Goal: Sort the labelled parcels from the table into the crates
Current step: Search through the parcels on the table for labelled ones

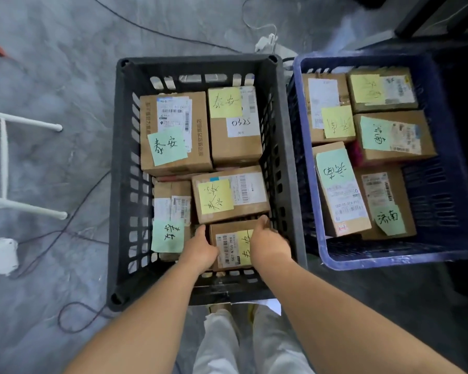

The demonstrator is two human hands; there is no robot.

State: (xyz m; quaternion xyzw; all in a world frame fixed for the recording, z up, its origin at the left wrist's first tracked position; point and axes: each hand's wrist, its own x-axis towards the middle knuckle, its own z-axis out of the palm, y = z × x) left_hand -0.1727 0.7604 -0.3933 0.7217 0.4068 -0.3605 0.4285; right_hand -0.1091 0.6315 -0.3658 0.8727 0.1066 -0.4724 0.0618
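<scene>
A small cardboard parcel (231, 248) with a white barcode label and a yellow note lies at the near end of the black crate (119, 184). My left hand (200, 252) grips its left side. My right hand (268, 244) grips its right side, fingers curled over the far edge. Several other labelled parcels fill the black crate, among them one with a green note (170, 136) and one with a yellow note (227, 198). The blue crate (443, 252) to the right holds several parcels with green and yellow notes.
Both crates stand on a grey floor. Cables (65, 230) run across the floor at left, by a white box (3, 256) and white frame legs (25, 125). A power strip (268, 41) lies behind the crates. My legs are below the black crate.
</scene>
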